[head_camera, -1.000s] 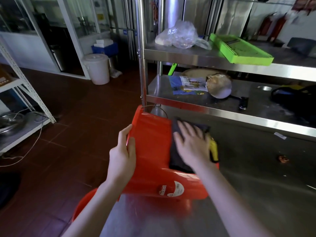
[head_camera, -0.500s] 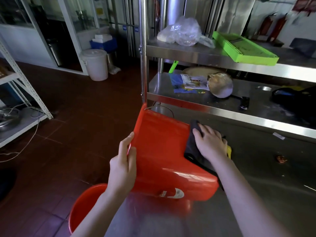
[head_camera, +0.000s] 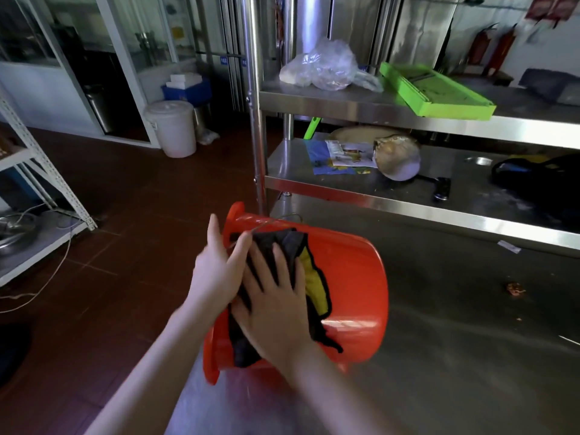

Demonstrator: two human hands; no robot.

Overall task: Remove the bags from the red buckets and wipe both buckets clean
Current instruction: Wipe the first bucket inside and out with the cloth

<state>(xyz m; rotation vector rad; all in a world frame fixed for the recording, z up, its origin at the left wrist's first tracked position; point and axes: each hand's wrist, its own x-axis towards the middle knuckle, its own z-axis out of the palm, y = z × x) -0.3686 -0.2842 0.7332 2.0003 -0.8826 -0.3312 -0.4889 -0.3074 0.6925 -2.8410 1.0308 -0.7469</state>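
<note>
While the red bucket lies tipped on its side at the near left edge of the steel table, rim toward the left and base toward the right, both hands rest on its upturned wall. The right hand lies flat with fingers spread, pressing a dark cloth with a yellow patch against the bucket's side; it does not close around the cloth. The left hand lies just left of it near the rim, palm against the bucket with fingers straight and loosely together, its edge touching the right hand and the cloth, gripping nothing that can be seen. A thin wire handle arcs off the rim at the far side. Behind the bucket rises a steel shelf post. On the lower shelf lie a paper leaflet and a round metal bowl; on the upper shelf, a crumpled clear plastic bag and a green tray. A white lidded bin stands on the floor far left.
</note>
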